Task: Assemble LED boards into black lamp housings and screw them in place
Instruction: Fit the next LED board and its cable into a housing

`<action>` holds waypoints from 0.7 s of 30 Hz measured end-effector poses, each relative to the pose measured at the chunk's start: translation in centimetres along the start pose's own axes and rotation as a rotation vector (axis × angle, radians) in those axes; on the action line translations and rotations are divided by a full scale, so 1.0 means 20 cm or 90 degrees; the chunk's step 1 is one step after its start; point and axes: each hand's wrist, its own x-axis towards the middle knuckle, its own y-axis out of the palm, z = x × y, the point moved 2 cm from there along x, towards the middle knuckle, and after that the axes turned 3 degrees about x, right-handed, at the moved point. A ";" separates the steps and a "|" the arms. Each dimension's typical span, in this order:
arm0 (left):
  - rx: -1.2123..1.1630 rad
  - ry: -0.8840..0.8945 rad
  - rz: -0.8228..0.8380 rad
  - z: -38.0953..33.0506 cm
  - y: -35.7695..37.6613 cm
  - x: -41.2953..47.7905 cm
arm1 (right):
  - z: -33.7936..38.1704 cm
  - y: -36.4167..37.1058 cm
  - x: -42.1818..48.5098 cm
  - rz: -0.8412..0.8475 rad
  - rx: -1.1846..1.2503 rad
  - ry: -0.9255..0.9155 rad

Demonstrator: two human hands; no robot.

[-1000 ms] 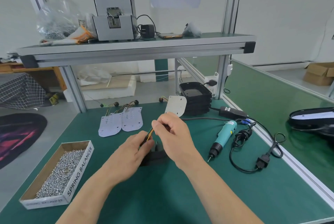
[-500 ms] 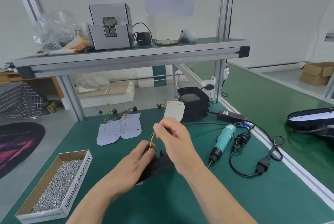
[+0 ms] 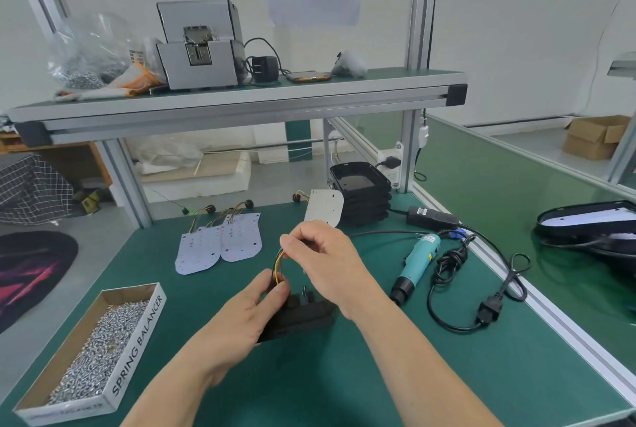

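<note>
A black lamp housing (image 3: 303, 318) lies on the green table, gripped at its left end by my left hand (image 3: 241, 320). My right hand (image 3: 327, 261) pinches the coloured wires (image 3: 278, 266) of a white LED board (image 3: 323, 208), which sticks up behind its fingers. The wires run down to the housing at my left thumb. Two more LED boards (image 3: 220, 244) lie flat further back on the left. A stack of black housings (image 3: 361, 192) stands at the back. The teal electric screwdriver (image 3: 414, 265) lies to the right.
A cardboard box of screws (image 3: 99, 354) sits at the front left. The screwdriver's black cable and plug (image 3: 488, 309) coil on the right, beside a power adapter (image 3: 432, 216). A shelf (image 3: 241, 99) overhead carries a screw feeder (image 3: 199, 44). A finished lamp (image 3: 588, 223) lies far right.
The housing has settled lower and flatter on the table under my left hand. My right hand still pinches the wires, with the board raised behind it; the camera has tilted slightly upward.
</note>
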 end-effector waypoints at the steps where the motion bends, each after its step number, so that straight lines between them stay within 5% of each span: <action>1: -0.003 0.002 0.000 0.00 0.00 0.00 | 0.01 -0.01 0.00 0.009 -0.048 -0.009; 7: 0.043 0.001 -0.022 -0.02 0.01 0.01 | 0.17 0.03 -0.06 0.017 -0.713 -0.228; 12: 0.181 -0.059 -0.058 -0.03 -0.03 0.05 | 0.21 0.22 -0.13 0.221 -0.803 -0.192; 21: 0.084 0.040 -0.037 -0.02 -0.15 0.04 | 0.19 0.13 -0.01 0.262 -0.819 -0.138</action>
